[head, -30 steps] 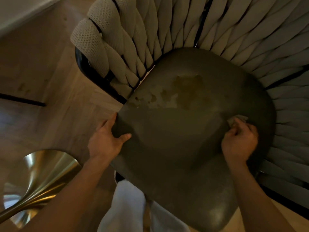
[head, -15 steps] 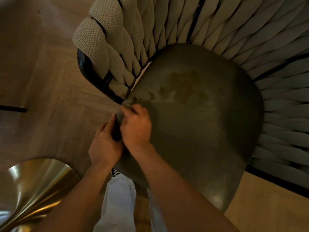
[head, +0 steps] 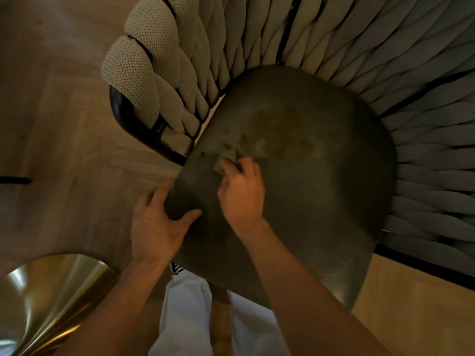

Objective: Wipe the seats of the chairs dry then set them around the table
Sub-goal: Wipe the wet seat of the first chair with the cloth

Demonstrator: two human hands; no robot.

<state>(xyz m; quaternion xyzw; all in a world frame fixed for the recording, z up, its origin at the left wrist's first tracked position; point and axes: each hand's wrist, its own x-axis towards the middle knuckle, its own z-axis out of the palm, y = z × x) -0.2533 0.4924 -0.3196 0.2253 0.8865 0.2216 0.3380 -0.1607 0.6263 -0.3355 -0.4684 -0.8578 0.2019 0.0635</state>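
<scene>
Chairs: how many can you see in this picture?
1. A single chair, its dark seat filling the middle of the view, its woven back behind. The left hand grips the seat edge; the right hand presses a cloth on it. Others may stand out of frame.

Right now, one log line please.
stage: wiping | right hand: presses small grey cloth on dark rounded chair seat | left hand: grips seat edge | wet patch: remains

Left hand (head: 158,224) grips seat edge (head: 180,196), thumb on top, fingers curled under. Right hand (head: 241,194) crosses in front, fingers bent, pinching a small cloth (head: 228,158) down. Both forearms bare, extended forward.
</scene>
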